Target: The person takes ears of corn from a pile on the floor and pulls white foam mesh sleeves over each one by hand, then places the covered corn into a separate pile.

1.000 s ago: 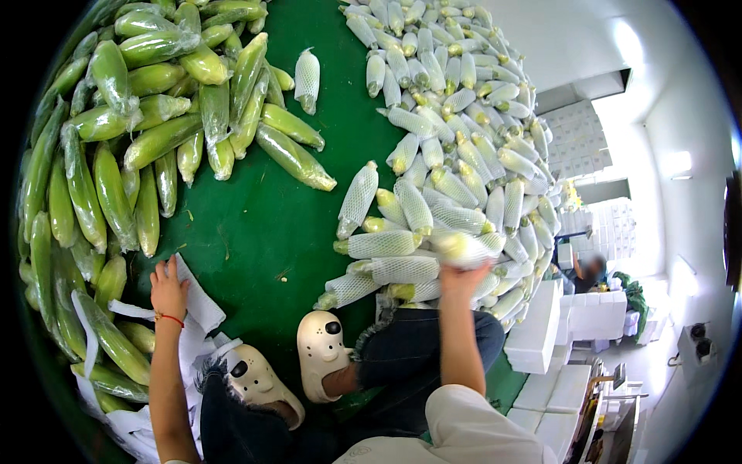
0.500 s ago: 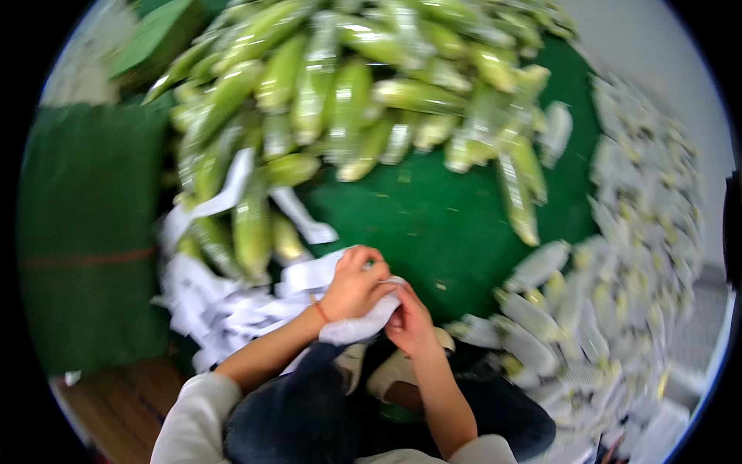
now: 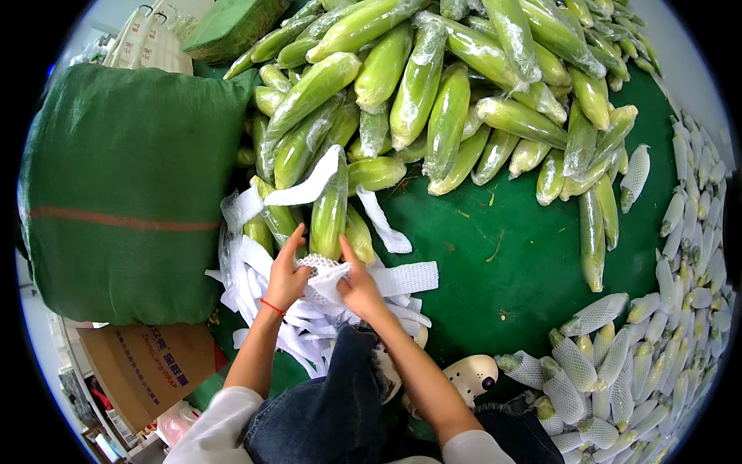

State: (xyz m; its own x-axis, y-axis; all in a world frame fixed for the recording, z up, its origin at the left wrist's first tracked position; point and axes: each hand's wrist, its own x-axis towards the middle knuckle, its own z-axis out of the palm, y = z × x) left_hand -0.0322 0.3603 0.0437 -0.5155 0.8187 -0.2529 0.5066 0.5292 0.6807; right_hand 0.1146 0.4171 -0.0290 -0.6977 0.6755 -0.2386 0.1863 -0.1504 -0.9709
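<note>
The white mesh sleeve (image 3: 321,278), just brought to the lower end of a film-wrapped corn cob (image 3: 328,216), is gripped and spread by left hand (image 3: 287,278) and right hand (image 3: 360,291), seemingly lined up; loose sleeves (image 3: 413,278) lie beneath

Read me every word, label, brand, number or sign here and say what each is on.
Brown cardboard, lower left: slanting dark printing, which I won't copy.
White bag-like things, top left: small red characters, likewise not copied.
Shelf items, lower left edge: any print is too small to read.
Corn and mesh sleeve: no lettering visible.
</note>
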